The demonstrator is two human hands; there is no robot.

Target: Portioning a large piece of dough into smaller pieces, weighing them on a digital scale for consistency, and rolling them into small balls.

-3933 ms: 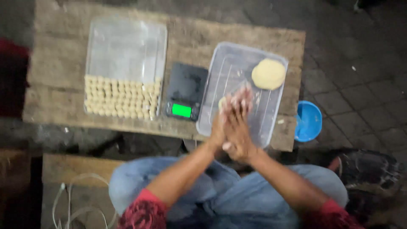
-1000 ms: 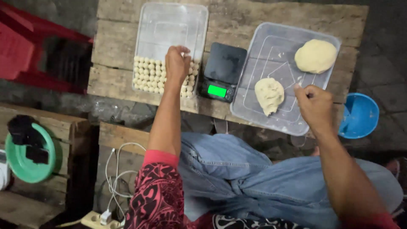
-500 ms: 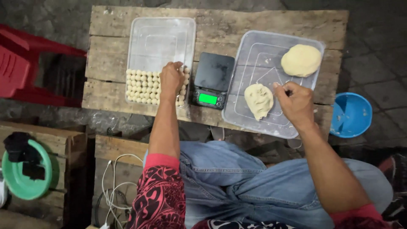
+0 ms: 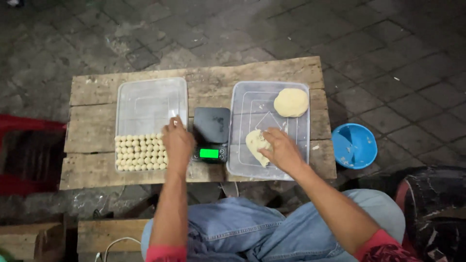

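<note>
My left hand (image 4: 177, 143) rests over the right edge of a clear plastic tray (image 4: 150, 99) that holds several rows of small pale dough balls (image 4: 139, 152); whether it holds a ball I cannot tell. My right hand (image 4: 283, 150) lies on a flattened piece of dough (image 4: 256, 144) in a second clear tray (image 4: 247, 109), fingers pinching at it. A larger round lump of dough (image 4: 291, 102) sits at that tray's far right corner. A black digital scale (image 4: 211, 133) with a lit green display stands between the two trays.
Both trays and the scale rest on a low rough wooden table (image 4: 208, 80) over a paved floor. A blue plastic bowl (image 4: 354, 145) sits on the ground right of the table. A red plastic seat (image 4: 19, 150) is at the left.
The view has shifted so the table sits higher and more central. My left hand has stayed at the dough balls. My right hand has moved left onto the flattened dough piece.
</note>
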